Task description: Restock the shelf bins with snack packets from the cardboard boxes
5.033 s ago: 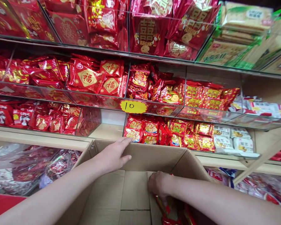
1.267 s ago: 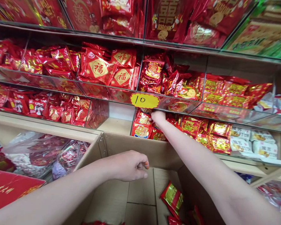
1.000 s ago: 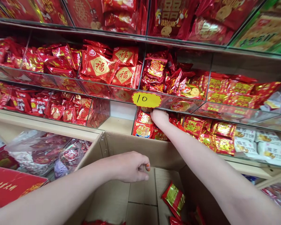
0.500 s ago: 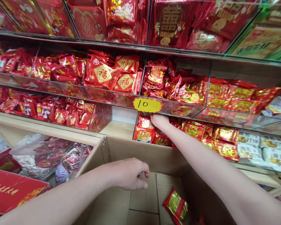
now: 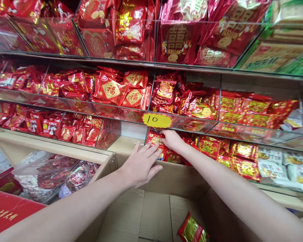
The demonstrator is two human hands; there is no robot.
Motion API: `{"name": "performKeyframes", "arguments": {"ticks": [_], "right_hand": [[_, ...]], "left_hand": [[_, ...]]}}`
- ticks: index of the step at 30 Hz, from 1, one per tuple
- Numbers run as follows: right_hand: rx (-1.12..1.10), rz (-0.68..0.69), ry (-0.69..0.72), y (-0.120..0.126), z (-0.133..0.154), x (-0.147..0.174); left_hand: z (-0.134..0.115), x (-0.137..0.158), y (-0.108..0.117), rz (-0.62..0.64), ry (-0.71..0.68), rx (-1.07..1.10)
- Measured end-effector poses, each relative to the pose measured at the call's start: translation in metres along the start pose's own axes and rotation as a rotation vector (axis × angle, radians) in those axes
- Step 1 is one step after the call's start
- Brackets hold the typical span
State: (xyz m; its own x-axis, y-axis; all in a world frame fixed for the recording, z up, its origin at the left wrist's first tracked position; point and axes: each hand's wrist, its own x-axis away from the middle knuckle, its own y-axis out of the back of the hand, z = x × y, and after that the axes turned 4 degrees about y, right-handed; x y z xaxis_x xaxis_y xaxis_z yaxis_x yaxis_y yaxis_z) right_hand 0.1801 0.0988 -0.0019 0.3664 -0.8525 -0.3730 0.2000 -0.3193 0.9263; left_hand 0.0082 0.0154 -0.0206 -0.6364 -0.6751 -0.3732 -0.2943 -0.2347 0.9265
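My left hand (image 5: 141, 164) reaches over the back edge of a cardboard box (image 5: 164, 174), palm down with its fingers spread. Its fingertips are at the front of a small red and gold snack packet (image 5: 154, 137) in the lower shelf bin. Behind that packet, my right hand (image 5: 173, 140) is curled, its bent fingers against the packet's right upper edge; some fingertips are hidden. More red packets (image 5: 174, 156) lie under and beside the right hand. One gold and red packet (image 5: 193, 229) lies on the floor of the box.
A yellow price tag marked 10 (image 5: 157, 120) hangs just above the right hand on the clear shelf front (image 5: 192, 125). Clear dividers (image 5: 111, 132) part the bins. White packets (image 5: 272, 164) sit at right. Plastic-bagged goods (image 5: 47, 174) and a red carton (image 5: 10, 215) stand at left.
My left hand has moved up and forward from over the box to the packets, its curled fingers spreading. The right hand has come partly out from beneath the shelf front. The view has tilted up.
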Motion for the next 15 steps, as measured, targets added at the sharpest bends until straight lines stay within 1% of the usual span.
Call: {"name": "performKeyframes", "arguments": {"ticks": [5,7,10,15], "right_hand": [[-0.05,-0.006,0.06,0.002,-0.001,0.002],[-0.056,-0.006,0.035,0.001,-0.003,0.004],[-0.054,-0.012,-0.039,-0.003,-0.007,0.0],[-0.097,0.043,-0.123,-0.006,-0.014,-0.021]], "left_hand": [[0.004,-0.007,-0.008,0.059,0.053,-0.038],[0.006,-0.009,-0.007,0.084,0.069,-0.046],[0.008,-0.008,-0.006,0.106,0.065,-0.067],[0.01,-0.007,-0.007,0.104,0.038,-0.115]]}}
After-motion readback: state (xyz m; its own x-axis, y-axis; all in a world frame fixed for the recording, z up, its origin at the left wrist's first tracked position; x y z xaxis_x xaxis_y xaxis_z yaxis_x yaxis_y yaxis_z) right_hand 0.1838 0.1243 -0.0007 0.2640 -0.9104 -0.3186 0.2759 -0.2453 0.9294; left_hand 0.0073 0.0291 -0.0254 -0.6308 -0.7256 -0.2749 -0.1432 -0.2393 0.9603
